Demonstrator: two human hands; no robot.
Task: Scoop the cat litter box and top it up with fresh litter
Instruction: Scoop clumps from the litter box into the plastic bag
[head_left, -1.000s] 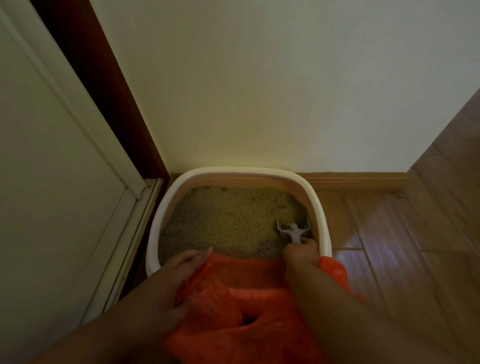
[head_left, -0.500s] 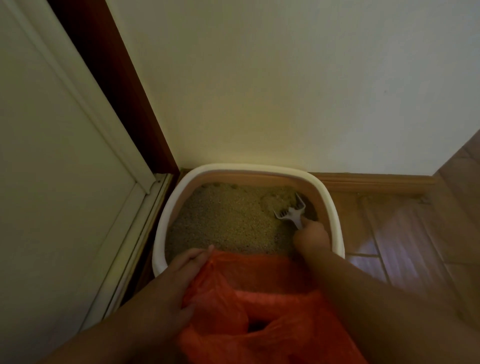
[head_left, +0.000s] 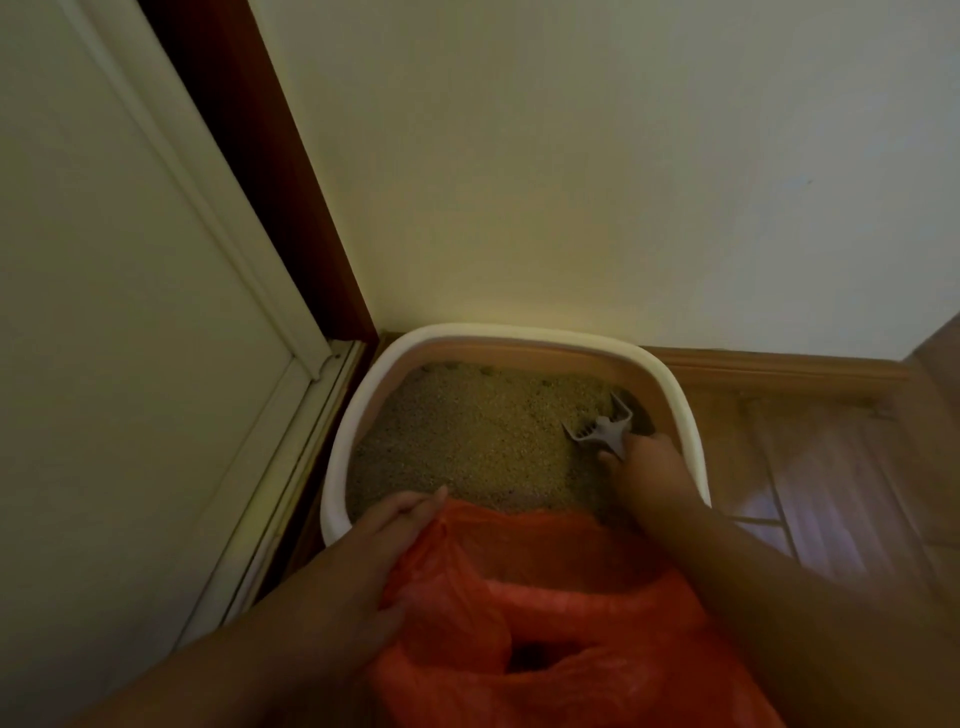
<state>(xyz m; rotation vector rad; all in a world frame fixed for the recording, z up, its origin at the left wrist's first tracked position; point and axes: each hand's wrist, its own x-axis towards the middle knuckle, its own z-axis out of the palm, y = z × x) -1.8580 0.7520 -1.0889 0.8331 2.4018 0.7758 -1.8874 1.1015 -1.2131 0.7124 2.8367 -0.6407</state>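
A cat litter box (head_left: 680, 410) with a white rim stands on the floor against the wall, filled with tan litter (head_left: 483, 431). My right hand (head_left: 644, 467) grips the handle of a grey slotted scoop (head_left: 602, 428), whose head digs into the litter at the box's far right corner. An orange plastic bag (head_left: 545, 597) lies over the box's near edge with its mouth open. My left hand (head_left: 374, 551) holds the bag's left edge, fingers resting at the near rim.
A pale door (head_left: 130, 312) with a dark red-brown frame (head_left: 270, 171) stands at the left, close to the box. A plain wall (head_left: 597, 156) with a wooden skirting board (head_left: 779, 366) runs behind. Wooden floor (head_left: 831, 478) extends to the right.
My right hand has pushed the scoop away from the near right side toward the box's far right corner. My left hand has stayed on the bag.
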